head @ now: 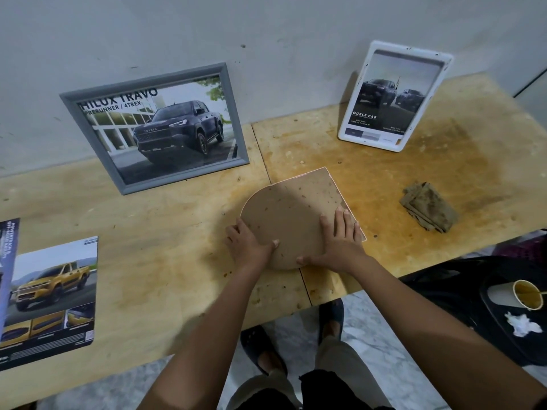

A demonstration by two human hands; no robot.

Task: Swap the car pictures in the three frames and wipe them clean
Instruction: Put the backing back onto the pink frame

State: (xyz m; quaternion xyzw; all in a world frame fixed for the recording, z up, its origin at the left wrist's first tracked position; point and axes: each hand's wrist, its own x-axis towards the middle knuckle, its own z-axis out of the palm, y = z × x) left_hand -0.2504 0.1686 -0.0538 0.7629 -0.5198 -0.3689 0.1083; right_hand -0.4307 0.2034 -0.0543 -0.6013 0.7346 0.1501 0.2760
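The left hand [248,247] curls its fingers round the rounded left edge of the arched frame [291,202], which lies back-up on the table [165,232], while the right hand [337,245] presses straight, spread fingers flat on its right side. Beyond the fingertips stand the grey frame [154,128], leftward, and the white frame [395,96], rightward; the cloth [427,207] lies right of the right fingers.

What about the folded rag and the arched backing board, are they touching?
Apart. The head view shows a strip of bare table between the folded rag and the arched backing board.
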